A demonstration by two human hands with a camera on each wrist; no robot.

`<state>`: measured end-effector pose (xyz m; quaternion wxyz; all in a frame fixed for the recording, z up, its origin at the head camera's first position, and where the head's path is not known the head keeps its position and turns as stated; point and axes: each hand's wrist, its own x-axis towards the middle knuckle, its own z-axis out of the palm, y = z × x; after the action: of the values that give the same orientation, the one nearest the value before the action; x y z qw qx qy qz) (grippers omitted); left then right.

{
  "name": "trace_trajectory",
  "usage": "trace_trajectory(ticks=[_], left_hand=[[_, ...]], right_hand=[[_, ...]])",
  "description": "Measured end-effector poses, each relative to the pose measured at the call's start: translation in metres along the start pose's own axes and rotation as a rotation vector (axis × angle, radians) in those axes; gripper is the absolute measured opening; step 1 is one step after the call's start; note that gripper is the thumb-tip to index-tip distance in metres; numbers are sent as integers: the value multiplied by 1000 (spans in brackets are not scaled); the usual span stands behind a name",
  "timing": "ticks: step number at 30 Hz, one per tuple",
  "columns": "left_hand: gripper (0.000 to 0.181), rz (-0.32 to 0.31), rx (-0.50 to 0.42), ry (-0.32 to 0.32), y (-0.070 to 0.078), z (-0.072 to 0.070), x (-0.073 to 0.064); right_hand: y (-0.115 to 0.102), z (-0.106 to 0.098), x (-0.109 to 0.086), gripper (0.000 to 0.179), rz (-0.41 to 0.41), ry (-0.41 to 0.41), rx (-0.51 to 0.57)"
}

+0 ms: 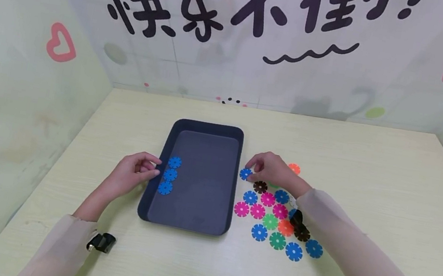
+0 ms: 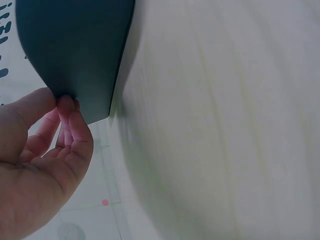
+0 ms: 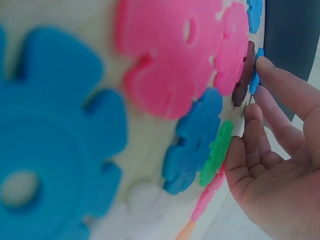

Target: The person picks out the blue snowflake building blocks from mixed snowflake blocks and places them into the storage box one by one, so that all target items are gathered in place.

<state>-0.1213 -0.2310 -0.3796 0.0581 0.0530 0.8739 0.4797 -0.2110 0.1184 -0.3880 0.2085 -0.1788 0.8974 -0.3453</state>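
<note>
My left hand: pinches the left rim of the tray;
My right hand: pinches a blue disc, just right of the tray;
Inside: three blue discs, left side

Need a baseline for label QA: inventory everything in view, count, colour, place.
Table: 1, pale wood, beneath tray
Tray: 1, dark grey, on table
Tray discs: 3, blue, column inside tray's left side
Held disc: 1, blue, just right of tray

Loose, right of tray, some partly hidden:
Blue discs: at least 6
Pink discs: at least 4
Green discs: at least 3
Orange discs: at least 2
Dark brown discs: at least 2
White disc: at least 1

Walls: 3, pale, left, rear, right
Lettering: black, rear wall
Hearts: 2, pink, left and rear walls

Sleeves: 2, beige
Wrist devices: 2, black, at sleeves
Hands: 2, left at tray's left rim, right pinching held disc
</note>
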Motion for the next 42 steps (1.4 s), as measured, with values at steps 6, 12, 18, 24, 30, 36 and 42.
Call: trace_trajectory(ticks=[6, 12, 18, 24, 30, 36, 42], left_hand=[[26, 0, -5, 1, 0, 0, 0], [27, 4, -11, 3, 1, 0, -1], [27, 9, -12, 6, 1, 0, -1], [27, 9, -13, 6, 2, 0, -1], [27, 12, -16, 5, 1, 0, -1], [26, 12, -10, 4, 0, 0, -1], [27, 16, -5, 1, 1, 0, -1]], right_hand=[[2, 1, 1, 26, -8, -4, -2], [1, 2, 2, 25, 29, -4, 11], [0, 2, 2, 27, 51, -1, 13], [-3, 3, 0, 29, 44, 9, 17], [-4, 4, -2, 32, 22, 15, 18], [-6, 5, -4, 34, 13, 10, 5], [-9, 4, -4, 31, -7, -9, 25]])
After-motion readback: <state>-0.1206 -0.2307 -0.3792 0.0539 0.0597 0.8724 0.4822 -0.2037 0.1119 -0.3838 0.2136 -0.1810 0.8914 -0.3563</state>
